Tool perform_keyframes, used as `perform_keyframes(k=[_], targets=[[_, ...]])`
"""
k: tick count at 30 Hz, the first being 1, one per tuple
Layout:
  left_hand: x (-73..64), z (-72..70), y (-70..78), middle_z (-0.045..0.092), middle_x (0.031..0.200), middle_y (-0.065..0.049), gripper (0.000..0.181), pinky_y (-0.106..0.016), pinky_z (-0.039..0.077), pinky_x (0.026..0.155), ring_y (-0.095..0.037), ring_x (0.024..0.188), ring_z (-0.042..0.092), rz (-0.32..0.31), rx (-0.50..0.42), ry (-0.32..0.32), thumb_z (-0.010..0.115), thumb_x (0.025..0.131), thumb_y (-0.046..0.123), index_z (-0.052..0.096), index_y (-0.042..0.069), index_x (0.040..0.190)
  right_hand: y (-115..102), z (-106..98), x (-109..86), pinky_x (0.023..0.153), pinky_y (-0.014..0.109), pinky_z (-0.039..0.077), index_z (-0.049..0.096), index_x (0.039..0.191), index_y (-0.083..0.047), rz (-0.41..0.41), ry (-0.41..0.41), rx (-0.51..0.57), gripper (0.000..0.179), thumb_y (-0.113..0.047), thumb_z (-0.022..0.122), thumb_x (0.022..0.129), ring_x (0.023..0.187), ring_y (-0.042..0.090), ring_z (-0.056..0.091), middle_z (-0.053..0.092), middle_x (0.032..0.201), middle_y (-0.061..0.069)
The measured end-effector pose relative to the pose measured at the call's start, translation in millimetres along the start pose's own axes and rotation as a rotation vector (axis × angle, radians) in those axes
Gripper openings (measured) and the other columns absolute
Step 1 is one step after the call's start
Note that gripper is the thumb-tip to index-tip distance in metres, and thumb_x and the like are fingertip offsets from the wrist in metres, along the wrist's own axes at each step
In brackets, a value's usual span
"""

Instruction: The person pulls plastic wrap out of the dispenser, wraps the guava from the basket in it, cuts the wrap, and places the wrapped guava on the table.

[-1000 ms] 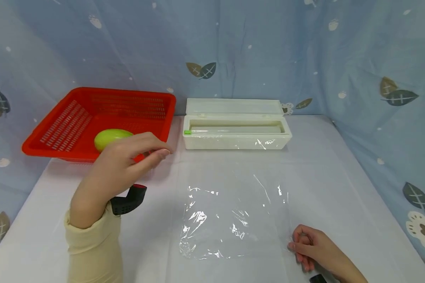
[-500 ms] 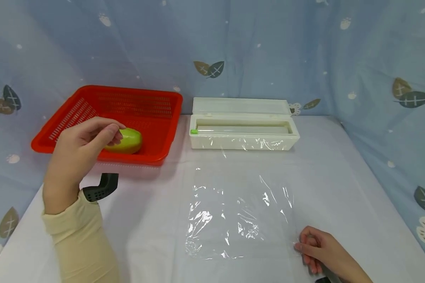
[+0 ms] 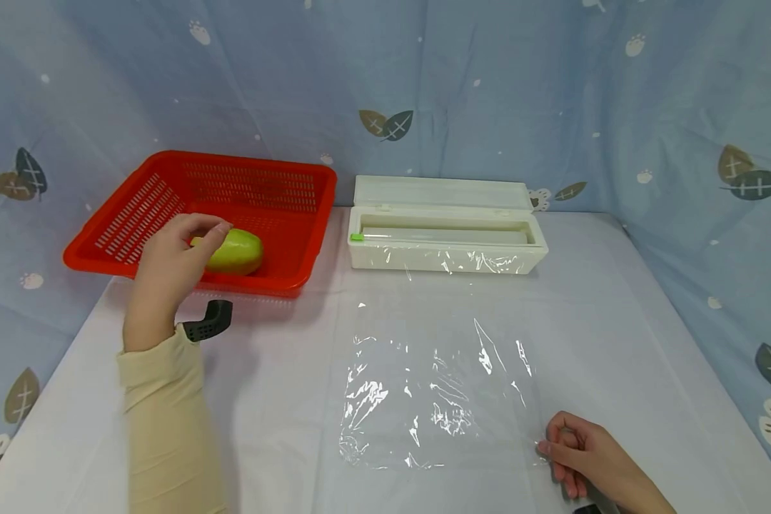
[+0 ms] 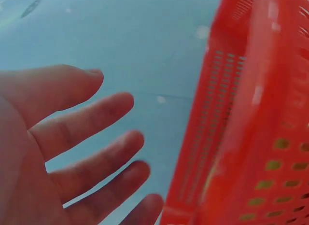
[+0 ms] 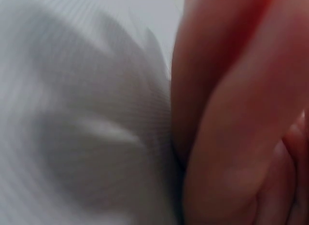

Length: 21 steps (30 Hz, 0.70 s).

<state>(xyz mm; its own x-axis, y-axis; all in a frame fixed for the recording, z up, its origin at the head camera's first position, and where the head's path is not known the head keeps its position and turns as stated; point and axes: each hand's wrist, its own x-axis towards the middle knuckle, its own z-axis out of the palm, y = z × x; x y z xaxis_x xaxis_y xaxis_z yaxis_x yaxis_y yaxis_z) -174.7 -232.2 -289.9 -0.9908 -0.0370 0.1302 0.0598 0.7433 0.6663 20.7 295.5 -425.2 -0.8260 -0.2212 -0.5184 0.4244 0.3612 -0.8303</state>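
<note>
My left hand point(image 3: 176, 257) hovers at the front rim of a red plastic basket point(image 3: 289, 232), overlapping a yellow-green oval fruit point(image 3: 244, 251) in the head view. In the left wrist view the fingers of the left hand point(image 4: 87, 138) are spread and relaxed beside the basket wall point(image 4: 231, 157), holding nothing. My right hand point(image 3: 587, 453) pinches the near right corner of a sheet of clear cling film point(image 3: 417, 392) between thumb and forefinger. From the white dispenser box point(image 3: 363, 257) the film stretches forward over the table. Curled fingers of the right hand point(image 5: 231, 138) fill much of the right wrist view.
The dispenser's lid point(image 3: 443, 194) stands raised at the back, and a green slide cutter point(image 3: 357, 237) sits at the left end of its clear bar. A white cloth point(image 3: 623, 321) covers the table. Blue patterned curtain point(image 3: 488, 93) hangs behind and at both sides.
The left hand moves left, away from beside the film, then forward to the basket rim near the fruit. The right hand keeps its pinch on the film corner. The head view shifts slightly.
</note>
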Motion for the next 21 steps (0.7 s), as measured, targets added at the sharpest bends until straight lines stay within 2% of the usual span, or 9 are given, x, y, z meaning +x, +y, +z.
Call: perform_keyframes(k=[3,6,9,14,18,21], targets=[[8.0,7.5,-9.2,0.041,0.127,-0.014,0.05,-0.055,0.034,0.087,-0.034,0.113,0.036,-0.005,0.043,0.0,0.042,0.088,0.049,0.054,0.01,0.119,-1,0,-0.3,0.042,0.036,0.046,0.043,0.089,-0.001,0.004,0.005,0.002,0.03,-0.026,0.059,0.085,0.043,0.014,0.05,0.056,0.061,0.012],[14.3,14.0,-14.3,0.031,0.135,-0.015,0.049,-0.058,0.031,0.088,-0.035,0.122,0.025,-0.01,0.058,-0.008,0.044,0.088,0.047,0.052,0.011,0.121,-2,1,-0.6,0.042,0.036,0.046,0.043,0.089,-0.001,0.011,0.011,0.001,0.031,-0.026,0.06,0.085,0.043,0.015,0.05,0.055,0.061,0.012],[17.9,20.3,-17.9,0.021,0.14,-0.014,0.05,-0.058,0.03,0.088,-0.034,0.126,0.014,-0.034,0.07,-0.006,0.046,0.088,0.045,0.048,0.012,0.125,-3,-1,0.7,0.042,0.036,0.046,0.043,0.089,-0.001,0.011,0.01,-0.006,0.031,-0.026,0.059,0.085,0.043,0.015,0.05,0.055,0.061,0.012],[23.4,31.1,-19.6,0.01,0.142,-0.016,0.059,-0.061,0.027,0.085,-0.036,0.126,0.008,-0.072,0.162,0.009,0.047,0.087,0.045,0.037,0.01,0.132,-5,-3,2.6,0.042,0.036,0.046,0.043,0.088,-0.001,0.002,0.001,-0.017,0.03,-0.026,0.059,0.085,0.043,0.014,0.05,0.055,0.061,0.012],[27.1,36.8,-15.5,0.013,0.141,-0.022,0.064,-0.065,0.027,0.082,-0.042,0.124,0.013,-0.122,0.267,0.01,0.048,0.086,0.045,0.032,0.007,0.135,-5,-3,3.1,0.042,0.035,0.046,0.043,0.088,-0.002,-0.005,0.0,-0.023,0.029,-0.026,0.059,0.086,0.043,0.014,0.05,0.055,0.061,0.011],[31.7,41.9,-11.1,0.029,0.128,-0.027,0.063,-0.063,0.031,0.078,-0.044,0.112,0.028,-0.139,0.353,-0.008,0.052,0.085,0.044,0.037,0.002,0.13,-2,-2,0.4,0.042,0.034,0.046,0.043,0.089,-0.001,0.005,-0.004,-0.014,0.029,-0.025,0.058,0.086,0.043,0.015,0.05,0.055,0.061,0.012]])
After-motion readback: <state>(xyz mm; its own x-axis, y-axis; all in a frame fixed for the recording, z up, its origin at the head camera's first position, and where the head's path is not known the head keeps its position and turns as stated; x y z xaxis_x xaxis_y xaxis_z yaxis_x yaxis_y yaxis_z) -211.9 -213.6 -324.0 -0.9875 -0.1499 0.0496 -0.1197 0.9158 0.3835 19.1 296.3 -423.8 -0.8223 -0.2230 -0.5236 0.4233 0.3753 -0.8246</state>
